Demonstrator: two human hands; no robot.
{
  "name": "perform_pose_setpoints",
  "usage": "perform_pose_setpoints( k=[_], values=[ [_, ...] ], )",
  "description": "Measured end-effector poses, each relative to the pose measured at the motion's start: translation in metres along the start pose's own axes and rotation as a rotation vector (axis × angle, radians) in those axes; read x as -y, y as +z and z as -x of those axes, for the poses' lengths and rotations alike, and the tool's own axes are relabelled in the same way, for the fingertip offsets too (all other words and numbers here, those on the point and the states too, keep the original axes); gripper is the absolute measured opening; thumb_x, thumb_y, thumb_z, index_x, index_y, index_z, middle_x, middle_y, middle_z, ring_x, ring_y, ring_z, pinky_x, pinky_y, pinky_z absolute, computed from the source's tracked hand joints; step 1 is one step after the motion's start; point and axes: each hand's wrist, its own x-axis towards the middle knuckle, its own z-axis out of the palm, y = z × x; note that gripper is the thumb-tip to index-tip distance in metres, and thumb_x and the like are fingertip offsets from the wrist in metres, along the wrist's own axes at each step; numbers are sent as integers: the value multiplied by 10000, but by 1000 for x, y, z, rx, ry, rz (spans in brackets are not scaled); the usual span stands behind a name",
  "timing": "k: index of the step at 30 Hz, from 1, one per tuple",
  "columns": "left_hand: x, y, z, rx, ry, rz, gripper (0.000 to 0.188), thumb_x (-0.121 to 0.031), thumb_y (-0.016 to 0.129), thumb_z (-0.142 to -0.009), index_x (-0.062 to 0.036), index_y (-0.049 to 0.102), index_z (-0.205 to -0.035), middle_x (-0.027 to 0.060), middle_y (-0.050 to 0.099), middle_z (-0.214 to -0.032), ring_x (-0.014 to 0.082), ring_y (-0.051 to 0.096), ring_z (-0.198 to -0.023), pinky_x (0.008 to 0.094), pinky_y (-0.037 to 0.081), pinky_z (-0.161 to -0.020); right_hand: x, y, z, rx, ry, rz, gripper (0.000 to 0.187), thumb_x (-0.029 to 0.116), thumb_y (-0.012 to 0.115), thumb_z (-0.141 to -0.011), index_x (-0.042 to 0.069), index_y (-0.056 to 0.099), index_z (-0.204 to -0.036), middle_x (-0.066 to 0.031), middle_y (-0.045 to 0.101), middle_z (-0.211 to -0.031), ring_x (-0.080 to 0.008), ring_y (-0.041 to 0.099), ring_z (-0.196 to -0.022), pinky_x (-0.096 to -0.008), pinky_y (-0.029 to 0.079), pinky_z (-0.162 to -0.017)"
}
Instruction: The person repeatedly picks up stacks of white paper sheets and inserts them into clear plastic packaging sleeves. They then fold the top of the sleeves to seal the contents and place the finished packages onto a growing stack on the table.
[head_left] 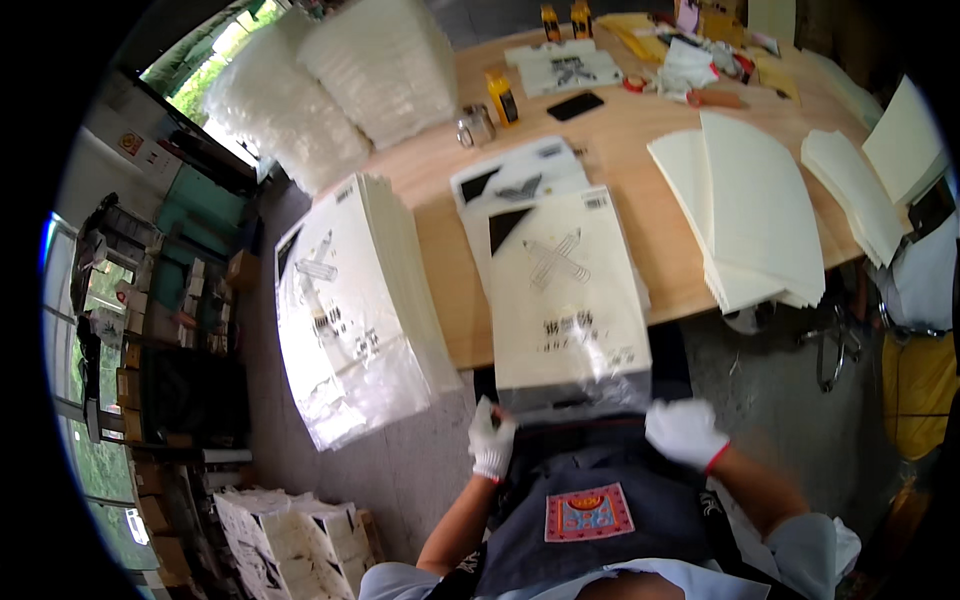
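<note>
In front of me a clear plastic bag holds a stack of white drawing paper, with a crossed-pencils print and a black corner. Its clear end hangs over the table's near edge towards me. My left hand, in a white knitted glove, pinches the bag's near left corner. At the near right corner my right hand, gloved alike, is closed with its fingertips at the plastic edge. Beneath the bag lies another printed bag. To the left rises a thick pile of similar printed bags.
Stacks of blank white sheets lie on the right of the wooden table. Farther back are a phone, a yellow bottle, a metal jar and tape rolls. Plastic-wrapped bundles stand at back left; packs are on the floor.
</note>
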Motion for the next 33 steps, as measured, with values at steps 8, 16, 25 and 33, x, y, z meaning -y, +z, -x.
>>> perform_pose_setpoints(
  k=[8,16,25,33],
  values=[
    [15,-5,-4,-90,7,-46,147,-75,647,-749,-68,500,-756,79,536,-629,200,534,-563,337,444,-551,-44,57,-71,-144,402,-1175,316,306,529,-925,38,609,-1071,-145,673,-931,-206,677,-789,-333,517,-680],
    [93,-55,50,78,-163,148,121,-145,606,-861,-56,540,-812,37,598,-710,133,575,-637,301,482,-607,-30,53,-102,-45,369,-1879,292,191,580,-921,-1,600,-1140,-50,667,-977,-102,624,-785,-227,492,-598],
    [-27,-7,-36,443,-92,322,328,-205,555,-922,7,567,-1172,49,650,-925,94,563,-829,244,457,-747,-86,38,-38,306,398,-1320,311,297,581,-913,36,624,-1077,-62,669,-845,-68,563,-629,-214,459,-527],
    [-151,-95,-62,-115,766,-204,115,-91,550,-916,-69,510,-811,-1,501,-658,126,483,-544,289,421,-511,28,58,-138,105,-47,-1885,321,151,507,-947,-17,543,-1218,-83,641,-1069,-139,615,-885,-240,486,-791]
  ],
)
